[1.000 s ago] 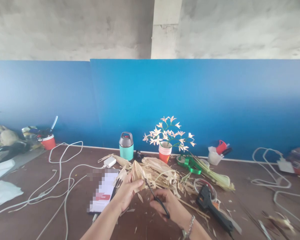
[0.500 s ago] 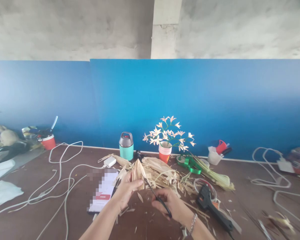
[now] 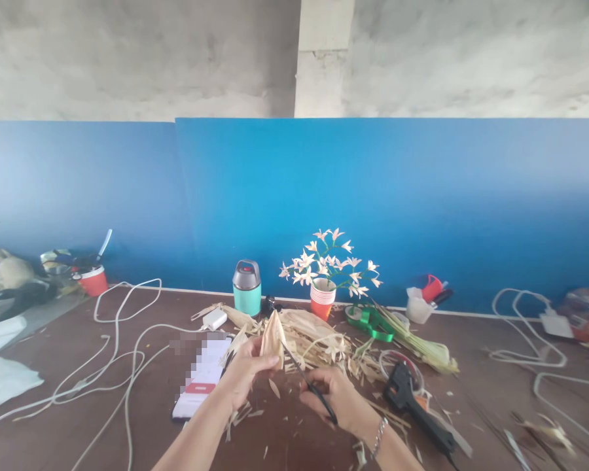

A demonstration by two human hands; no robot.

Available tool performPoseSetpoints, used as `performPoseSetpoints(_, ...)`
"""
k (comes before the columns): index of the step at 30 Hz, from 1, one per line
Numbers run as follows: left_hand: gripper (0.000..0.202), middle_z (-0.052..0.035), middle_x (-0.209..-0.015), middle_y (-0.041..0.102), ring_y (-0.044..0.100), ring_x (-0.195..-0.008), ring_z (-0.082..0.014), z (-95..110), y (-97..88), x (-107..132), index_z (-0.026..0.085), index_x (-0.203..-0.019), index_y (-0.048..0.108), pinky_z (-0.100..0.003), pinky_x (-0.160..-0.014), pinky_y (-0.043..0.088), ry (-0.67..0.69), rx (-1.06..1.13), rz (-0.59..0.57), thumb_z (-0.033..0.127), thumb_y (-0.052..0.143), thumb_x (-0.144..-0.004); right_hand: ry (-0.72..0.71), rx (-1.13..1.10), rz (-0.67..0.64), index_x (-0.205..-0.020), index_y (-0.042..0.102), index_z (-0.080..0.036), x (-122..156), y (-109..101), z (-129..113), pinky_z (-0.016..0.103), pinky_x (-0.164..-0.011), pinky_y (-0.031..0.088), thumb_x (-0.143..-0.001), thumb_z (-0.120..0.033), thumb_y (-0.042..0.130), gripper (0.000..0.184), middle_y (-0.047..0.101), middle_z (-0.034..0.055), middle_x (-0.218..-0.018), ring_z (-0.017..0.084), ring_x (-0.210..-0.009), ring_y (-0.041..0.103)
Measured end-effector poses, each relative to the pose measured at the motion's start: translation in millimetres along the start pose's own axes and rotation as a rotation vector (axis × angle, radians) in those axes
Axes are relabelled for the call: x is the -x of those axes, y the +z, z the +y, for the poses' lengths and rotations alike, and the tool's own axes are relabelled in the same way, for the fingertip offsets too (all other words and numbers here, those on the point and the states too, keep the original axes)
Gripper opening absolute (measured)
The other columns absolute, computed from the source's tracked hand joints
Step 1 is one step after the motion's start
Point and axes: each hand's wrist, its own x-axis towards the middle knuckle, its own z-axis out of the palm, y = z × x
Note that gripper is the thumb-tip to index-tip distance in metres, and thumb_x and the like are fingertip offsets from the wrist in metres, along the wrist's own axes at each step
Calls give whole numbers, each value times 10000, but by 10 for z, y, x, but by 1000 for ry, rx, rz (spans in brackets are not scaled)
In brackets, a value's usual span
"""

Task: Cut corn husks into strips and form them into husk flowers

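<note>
My left hand pinches a pale folded corn-husk piece and holds it upright above the brown table. My right hand grips black-handled scissors; their blades point up and left and meet the lower right edge of the husk piece. Behind both hands lies a heap of dried husks. Small husk scraps lie scattered under my hands.
A phone lies left of my left hand, a black glue gun to the right. Near the blue wall stand a teal jar, a red cup of husk flowers, green ribbon. White cables loop on the left.
My left hand has lifted the husk piece a little and turned it more upright. The scissors stay at its edge. More scraps lie on the table below.
</note>
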Motion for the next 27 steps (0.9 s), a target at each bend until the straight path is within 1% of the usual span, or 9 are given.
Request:
performPoseSetpoints(2,345,-39,-730,697,619,-637,-159,-15,-8,-6,149,-895,688,-231,-564,432,-4,-15,6,184,784,-566,22,-32,-10,-750,584,-150,-7,-3,13,146,-286,299,-672,-411,694,294,456,-85,-441,48,-322,388)
performPoseSetpoints(4,355,-45,-762,701,621,-656,-156,-28,-8,-10,151,-911,683,-229,-580,437,-3,-4,1,189,786,-573,27,-71,-38,-772,587,-149,-7,-9,21,152,-317,350,-671,-405,693,295,478,-78,-455,65,-357,444)
performPoseSetpoints(6,368,-50,-799,703,623,-673,-152,-41,-4,-12,156,-934,677,-230,-603,446,24,37,8,202,787,-586,18,-103,-78,-797,590,-149,2,-15,26,160,-358,393,-676,-390,689,287,505,-67,-468,79,-395,491)
performPoseSetpoints(8,374,-40,-785,696,617,-660,-138,-52,0,-17,164,-944,674,-223,-608,448,51,85,29,216,792,-592,22,-120,-117,-809,597,-151,17,-17,27,165,-380,408,-677,-374,685,274,522,-61,-474,83,-409,505)
performPoseSetpoints(11,403,-19,-740,681,608,-634,-120,-68,3,-25,175,-958,669,-210,-600,451,59,121,64,221,806,-582,38,-110,-133,-803,604,-157,38,-13,17,161,-373,394,-677,-349,680,242,525,-62,-476,78,-401,491)
performPoseSetpoints(16,436,-28,-834,697,632,-704,-134,-87,14,-29,197,-1005,655,-218,-636,479,74,127,87,214,797,-592,17,-38,-88,-782,601,-164,50,6,-22,144,-356,344,-686,-303,665,181,497,-73,-465,63,-381,456)
performPoseSetpoints(23,398,-38,-861,708,647,-765,-165,-56,60,14,195,-975,666,-255,-712,496,83,133,71,185,778,-594,36,37,-17,-778,610,-173,74,51,-118,158,-346,309,-691,-294,641,152,486,-71,-465,67,-364,412)
performPoseSetpoints(27,394,-42,-904,708,645,-792,-171,-66,55,6,199,-995,653,-263,-725,495,91,118,60,151,748,-615,-3,61,9,-740,612,-167,98,56,-185,164,-357,283,-686,-254,627,104,464,-69,-457,62,-369,381)
